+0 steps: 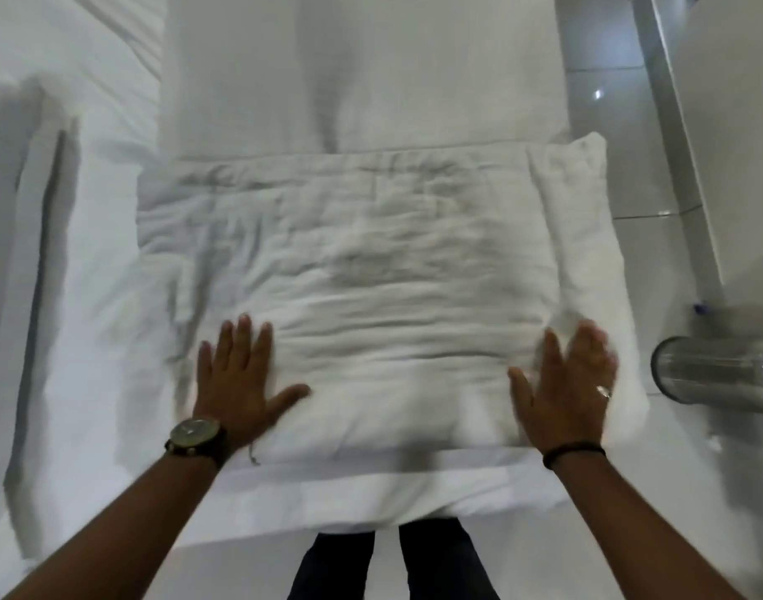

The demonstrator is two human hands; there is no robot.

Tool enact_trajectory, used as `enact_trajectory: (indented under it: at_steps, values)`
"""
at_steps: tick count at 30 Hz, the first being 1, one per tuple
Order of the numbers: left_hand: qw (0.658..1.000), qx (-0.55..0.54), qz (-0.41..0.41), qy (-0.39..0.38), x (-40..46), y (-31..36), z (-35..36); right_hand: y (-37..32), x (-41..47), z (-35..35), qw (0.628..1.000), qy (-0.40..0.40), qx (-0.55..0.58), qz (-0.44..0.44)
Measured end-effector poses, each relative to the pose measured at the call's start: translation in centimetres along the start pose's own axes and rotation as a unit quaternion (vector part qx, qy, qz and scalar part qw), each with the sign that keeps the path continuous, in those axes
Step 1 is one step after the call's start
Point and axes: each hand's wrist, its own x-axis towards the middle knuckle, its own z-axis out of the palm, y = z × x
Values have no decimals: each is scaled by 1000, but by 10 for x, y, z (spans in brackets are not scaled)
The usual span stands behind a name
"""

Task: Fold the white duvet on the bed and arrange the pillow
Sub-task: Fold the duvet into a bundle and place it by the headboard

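Observation:
A white, wrinkled pillow [371, 275] lies flat on the bed in the middle of the view. My left hand [236, 378] rests flat on its near left part, fingers spread, a watch on the wrist. My right hand [570, 383] lies flat on its near right edge, fingers apart, slightly blurred. Neither hand grips anything. A smooth white folded duvet [349, 67] lies just beyond the pillow. White bedding with a long fold [37, 253] fills the left side.
The bed's near edge [327, 508] runs in front of my legs. Shiny tiled floor [609, 166] lies to the right, with a white furniture piece [726, 145] and a clear cylindrical container [713, 374] on its side near the bed's right edge.

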Motion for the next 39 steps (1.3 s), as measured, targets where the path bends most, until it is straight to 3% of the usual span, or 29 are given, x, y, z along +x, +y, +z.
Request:
enact_trajectory:
  at_steps: [3,5,7,10,12,15,17,20,24,25,27,29,31,33,35,37,39]
  values:
    - [993,15,118,4,-43,28,18,10,-49,-5,968,7,73,239]
    - [986,52,158,10,-68,32,35,23,-77,-9,897,-10,236,372]
    - [988,68,135,43,-71,27,42,24,-80,-11,818,-3,405,409]
    - [981,109,132,90,-57,34,36,24,-56,-15,786,28,437,437]
    - [972,133,155,115,-48,36,28,28,-43,-21,810,18,393,434]
    - [972,121,163,118,-51,22,19,55,-42,-42,901,-8,289,324]
    - [974,119,148,122,-59,16,21,73,-48,-54,922,-42,272,273]
    - [974,131,131,132,-74,18,28,98,-65,-50,920,-73,264,281]
    - [967,153,130,160,-80,21,45,110,-73,-33,892,-202,176,364]
    - [966,154,122,166,-83,24,50,105,-72,-34,883,-185,165,399]
    - [967,152,110,174,-88,30,56,84,-69,-43,871,-69,211,439]
    - [970,133,94,179,-95,39,59,62,-78,-50,888,102,251,372]
    - [973,95,83,194,-105,49,57,27,-99,-51,945,163,230,165]
    - [978,83,73,179,-115,55,54,-18,-123,-41,978,91,184,-36]
    - [987,101,44,114,-125,45,50,-47,-132,-26,981,-7,91,-170]
    - [990,120,20,69,-122,27,44,-41,-119,-11,980,-100,-7,-172]
    - [988,150,12,47,-112,2,39,-17,-100,-1,983,-122,-45,-128]
